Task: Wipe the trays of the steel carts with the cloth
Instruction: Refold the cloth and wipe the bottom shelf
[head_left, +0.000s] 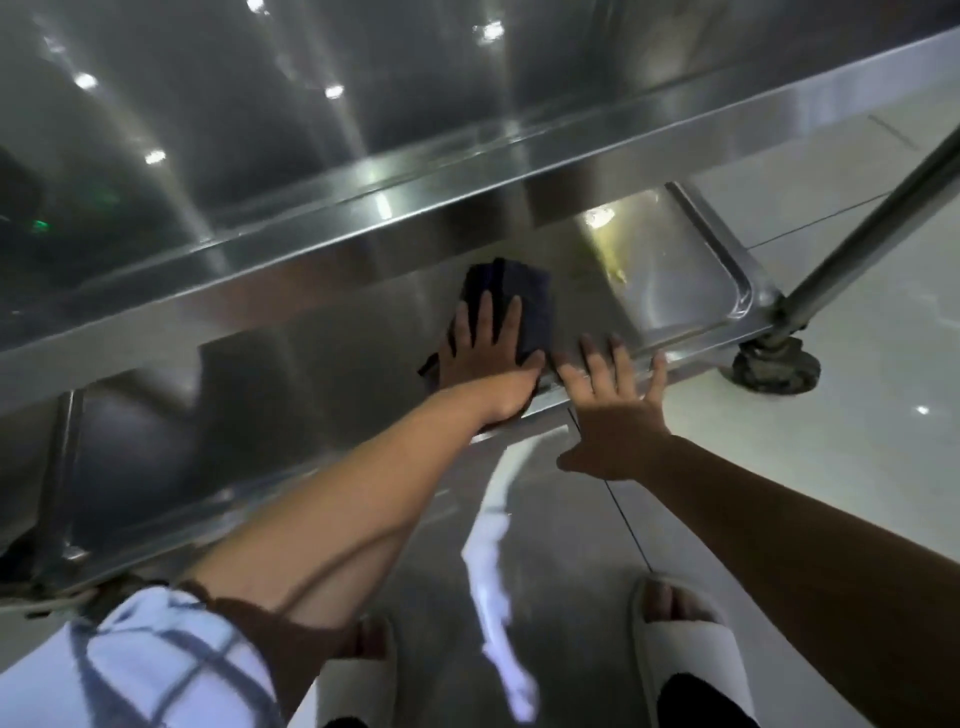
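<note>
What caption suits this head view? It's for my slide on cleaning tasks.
Left hand presses a dark cloth flat on the cart's lower tray; right hand reaches toward the tray's front rim.

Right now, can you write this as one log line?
step: wiping lower tray | left hand: flat on cloth | right hand: open, at tray edge

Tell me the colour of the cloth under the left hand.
Dark navy folded cloth, clearest in the head view.

Navy cloth (511, 306), silver steel trays (691, 291) w/ yellowish smear (610, 257) (prob. residue), white-blue plaid sleeve (130, 670), cream sandals (680, 639).
</note>
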